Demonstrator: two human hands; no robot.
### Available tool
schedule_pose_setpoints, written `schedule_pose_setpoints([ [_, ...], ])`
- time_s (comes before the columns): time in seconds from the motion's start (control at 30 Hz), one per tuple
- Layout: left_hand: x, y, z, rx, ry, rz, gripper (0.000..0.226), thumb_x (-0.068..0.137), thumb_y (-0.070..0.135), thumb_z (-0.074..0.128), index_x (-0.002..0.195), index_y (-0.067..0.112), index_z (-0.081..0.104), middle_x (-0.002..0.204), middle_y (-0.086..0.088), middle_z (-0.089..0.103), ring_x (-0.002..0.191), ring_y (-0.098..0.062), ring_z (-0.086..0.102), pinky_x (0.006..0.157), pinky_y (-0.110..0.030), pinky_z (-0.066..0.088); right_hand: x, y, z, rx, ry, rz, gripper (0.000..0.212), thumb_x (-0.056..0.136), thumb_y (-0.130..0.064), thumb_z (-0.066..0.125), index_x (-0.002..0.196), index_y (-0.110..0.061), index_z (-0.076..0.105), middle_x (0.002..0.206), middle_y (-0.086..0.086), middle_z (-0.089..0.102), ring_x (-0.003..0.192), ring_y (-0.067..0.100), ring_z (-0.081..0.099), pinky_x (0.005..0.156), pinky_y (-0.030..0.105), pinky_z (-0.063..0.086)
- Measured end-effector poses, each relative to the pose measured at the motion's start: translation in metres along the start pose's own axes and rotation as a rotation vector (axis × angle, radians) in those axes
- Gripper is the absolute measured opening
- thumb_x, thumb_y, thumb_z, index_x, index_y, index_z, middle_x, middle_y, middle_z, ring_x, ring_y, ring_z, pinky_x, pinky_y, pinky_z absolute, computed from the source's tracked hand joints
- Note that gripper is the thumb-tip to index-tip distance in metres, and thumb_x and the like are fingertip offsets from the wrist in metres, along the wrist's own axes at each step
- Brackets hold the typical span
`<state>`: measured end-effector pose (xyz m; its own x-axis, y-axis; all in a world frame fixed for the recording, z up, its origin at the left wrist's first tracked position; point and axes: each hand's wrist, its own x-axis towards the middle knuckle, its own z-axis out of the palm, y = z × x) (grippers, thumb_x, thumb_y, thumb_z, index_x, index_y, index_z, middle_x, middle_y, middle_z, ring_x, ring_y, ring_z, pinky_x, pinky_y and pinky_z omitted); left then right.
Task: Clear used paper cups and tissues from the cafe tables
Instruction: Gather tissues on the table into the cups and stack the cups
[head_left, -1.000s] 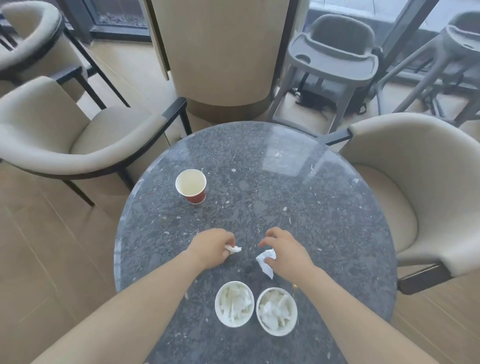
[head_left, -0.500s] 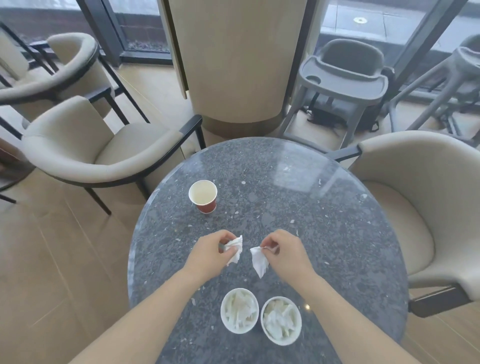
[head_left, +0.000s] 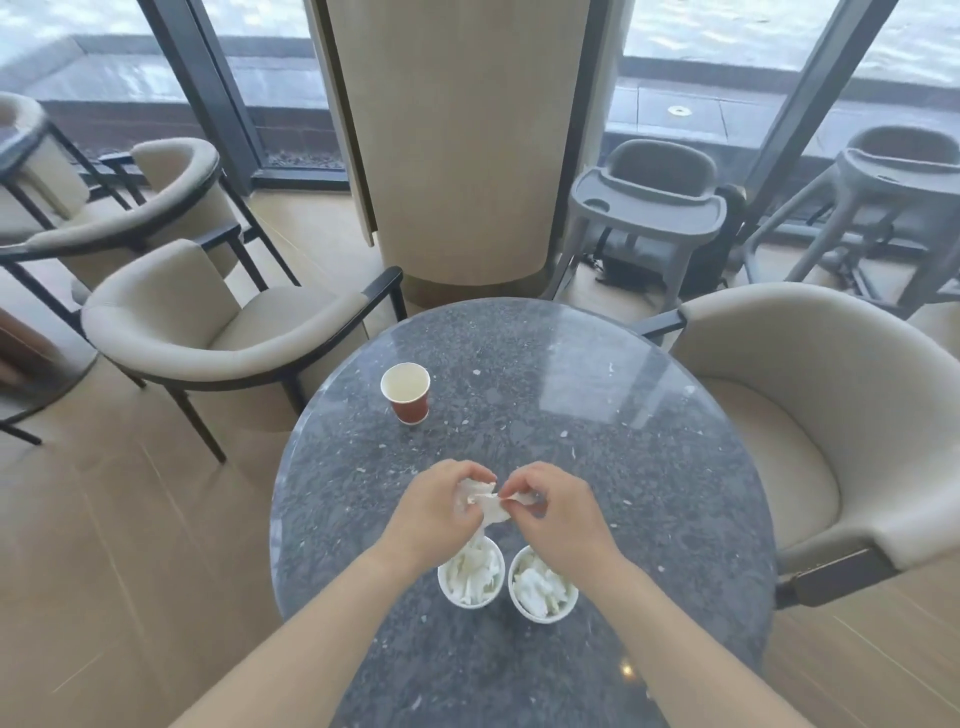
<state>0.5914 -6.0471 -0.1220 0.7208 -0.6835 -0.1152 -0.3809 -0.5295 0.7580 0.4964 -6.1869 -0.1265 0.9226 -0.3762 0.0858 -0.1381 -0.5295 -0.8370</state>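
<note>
Left hand (head_left: 435, 512) and right hand (head_left: 558, 512) meet, fingers pinched closed.

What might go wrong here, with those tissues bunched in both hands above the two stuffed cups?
1. The two white cups already look full of tissue, so the crumpled tissues pinched by the left hand and right hand may not fit and could spill onto the table.
2. Pressing them in could tip a light cup.
3. The red cup stands apart, beyond the hands, and could be forgotten.
</note>
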Motion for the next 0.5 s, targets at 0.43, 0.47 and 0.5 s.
schedule_pose_setpoints([
  [0.43,-0.047,-0.026,0.038,0.156,0.119,-0.167,0.018,0.084,0.021,0.061,0.098,0.031,0.066,0.108,0.014,0.064,0.107,-0.011,0.053,0.096,-0.034,0.040,-0.052,0.020,0.003,-0.093,-0.163,0.041,0.023,0.082,-0.006,0.062,0.099,-0.020,0.067,0.107,-0.010,0.059,0.102,0.005,0.054,0.087,0.020,0.043],
  [0.47,-0.049,-0.026,0.041,0.188,0.146,-0.155,0.017,0.083,0.023,0.063,0.096,0.032,0.067,0.110,0.014,0.060,0.108,-0.011,0.050,0.095,-0.034,0.039,-0.053,0.020,0.002,-0.094,-0.162,0.048,0.023,0.082,-0.006,0.062,0.101,-0.020,0.067,0.109,-0.010,0.058,0.103,0.005,0.053,0.089,0.021,0.043],
  [0.5,-0.051,-0.026,0.042,0.223,0.173,-0.150,0.015,0.082,0.026,0.064,0.094,0.034,0.068,0.109,0.015,0.054,0.106,-0.011,0.046,0.093,-0.035,0.038,-0.054,0.020,0.000,-0.098,-0.165,0.055,0.024,0.083,-0.007,0.063,0.103,-0.020,0.067,0.111,-0.010,0.057,0.105,0.004,0.052,0.090,0.021,0.043],
])
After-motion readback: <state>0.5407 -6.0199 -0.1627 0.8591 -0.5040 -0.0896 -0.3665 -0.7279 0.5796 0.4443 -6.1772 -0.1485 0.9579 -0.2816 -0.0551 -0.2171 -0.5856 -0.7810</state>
